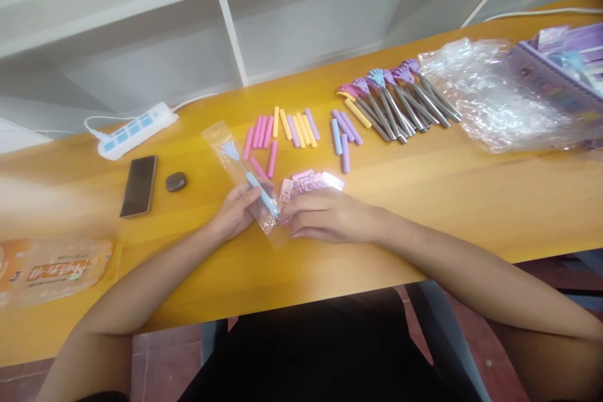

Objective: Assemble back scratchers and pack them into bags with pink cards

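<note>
A light blue back scratcher (262,192) with a small hand-shaped head lies inside a clear plastic bag (217,133). My left hand (239,208) is closed around the bag, thumb on the blue handle. My right hand (325,217) is at the bag's lower end, its fingers bent together; whether they pinch the bag's edge or something small is hidden. Just beyond the right hand lies a loose pile of pink printed cards (306,182). Behind the bag are several pink handle tubes (264,132), with yellow tubes (301,129) and purple tubes (347,127) farther right.
Several metal-rod back scratchers (400,103) with coloured hand heads are heaped at the back right, beside clear plastic bags (509,94) and a purple box (560,88). Leftward are a power strip (139,130), a phone (138,186), a dark small case (176,181) and an orange-printed bag (56,270).
</note>
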Demonstrator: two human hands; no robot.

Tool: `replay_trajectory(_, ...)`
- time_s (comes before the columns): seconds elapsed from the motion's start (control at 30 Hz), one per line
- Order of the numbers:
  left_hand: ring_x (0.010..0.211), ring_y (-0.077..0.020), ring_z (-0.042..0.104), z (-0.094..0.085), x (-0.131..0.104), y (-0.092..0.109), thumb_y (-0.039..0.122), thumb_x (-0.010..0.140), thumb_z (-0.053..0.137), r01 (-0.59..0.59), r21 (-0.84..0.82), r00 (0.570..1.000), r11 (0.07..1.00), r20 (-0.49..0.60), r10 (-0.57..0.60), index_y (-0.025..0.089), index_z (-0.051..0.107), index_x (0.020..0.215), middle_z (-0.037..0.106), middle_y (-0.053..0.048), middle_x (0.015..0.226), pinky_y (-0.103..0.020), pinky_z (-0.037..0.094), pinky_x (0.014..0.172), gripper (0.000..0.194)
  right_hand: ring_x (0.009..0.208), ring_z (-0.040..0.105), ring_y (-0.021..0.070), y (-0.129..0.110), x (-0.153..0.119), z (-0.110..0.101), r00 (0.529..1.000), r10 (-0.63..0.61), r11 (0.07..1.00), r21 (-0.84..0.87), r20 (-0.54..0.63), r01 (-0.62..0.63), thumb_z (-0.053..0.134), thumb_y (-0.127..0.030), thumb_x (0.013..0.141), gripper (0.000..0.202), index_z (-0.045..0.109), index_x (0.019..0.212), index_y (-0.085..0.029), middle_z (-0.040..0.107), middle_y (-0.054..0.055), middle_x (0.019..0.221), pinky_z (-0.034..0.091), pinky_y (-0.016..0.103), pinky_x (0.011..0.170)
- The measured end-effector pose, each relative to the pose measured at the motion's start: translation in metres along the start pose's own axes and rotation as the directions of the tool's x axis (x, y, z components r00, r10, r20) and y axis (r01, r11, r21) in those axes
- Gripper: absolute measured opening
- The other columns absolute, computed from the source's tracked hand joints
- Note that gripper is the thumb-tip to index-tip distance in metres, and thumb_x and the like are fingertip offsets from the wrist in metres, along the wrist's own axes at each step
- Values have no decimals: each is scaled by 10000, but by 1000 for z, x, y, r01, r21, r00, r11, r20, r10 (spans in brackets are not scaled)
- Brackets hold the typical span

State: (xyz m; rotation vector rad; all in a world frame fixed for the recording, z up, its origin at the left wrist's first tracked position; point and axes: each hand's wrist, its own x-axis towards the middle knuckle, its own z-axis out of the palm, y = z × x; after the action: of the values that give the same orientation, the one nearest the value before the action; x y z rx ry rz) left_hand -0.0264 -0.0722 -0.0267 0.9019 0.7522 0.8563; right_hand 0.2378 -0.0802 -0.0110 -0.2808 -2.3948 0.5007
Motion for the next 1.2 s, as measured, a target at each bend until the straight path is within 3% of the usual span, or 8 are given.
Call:
replay_trajectory(0.17,722,-129,678,-6,0,-5,444,848,915,-38,136,999,990,5,38,171,767,1059,746,-29,900,-248,558,707,375,1015,752,164,-2,2,2,998,46,993,108,-46,-41,646,-222,1080,49,691,1100,-224,785,56,1159,598,311,887)
replay_trajectory(0.4,979,-214,730,-13,-5,-8,571,953,780,-124,408,971,905,237,26,172,785,1109,786,-84,1049,-332,581,924,429,882,708,133,-1,2,11,972,188,962,228,-143,-152,684,-234,1068,38,694,1054,-201,755,50,994,570,268,791)
replay_trajectory(0.6,802,-181,697,-4,-7,0,591,975,738,-150,443,946,884,325,-3,168,759,1096,745,-57,919,-309,585,769,441,764,619,122,-1,2,17,947,273,951,198,-170,-238,698,-252,1059,76,684,1007,-198,697,23,909,501,259,694)
replay_trajectory(0.73,849,-191,728,0,-8,1,433,894,868,-153,502,946,851,324,-22,177,727,1093,762,-48,934,-314,601,804,354,707,565,108,-1,3,18,943,280,947,215,-180,-240,690,-243,1062,71,680,1009,-196,663,9,874,465,247,655)
replay_trajectory(0.87,846,-183,740,-3,-10,-2,356,917,850,-102,548,958,830,280,-67,186,708,1088,763,-21,883,-330,609,840,280,684,542,101,0,3,20,932,323,929,246,-166,-278,714,-265,1047,96,644,1049,-200,615,-10,857,446,242,641)
replay_trajectory(1.0,917,-190,752,-4,-9,-3,335,932,840,-78,484,955,871,289,-75,189,682,1150,765,-38,967,-335,613,863,306,711,553,113,1,2,17,872,482,847,303,-91,-437,813,-372,969,357,560,1158,-206,619,8,962,444,250,637)
replay_trajectory(1.2,969,-200,751,1,-12,-3,341,922,856,-72,439,958,896,280,-61,234,587,1369,754,-64,1105,-335,617,854,532,637,490,111,-3,3,10,823,566,784,279,41,-554,773,-474,981,363,547,894,-203,594,-31,753,353,245,617)
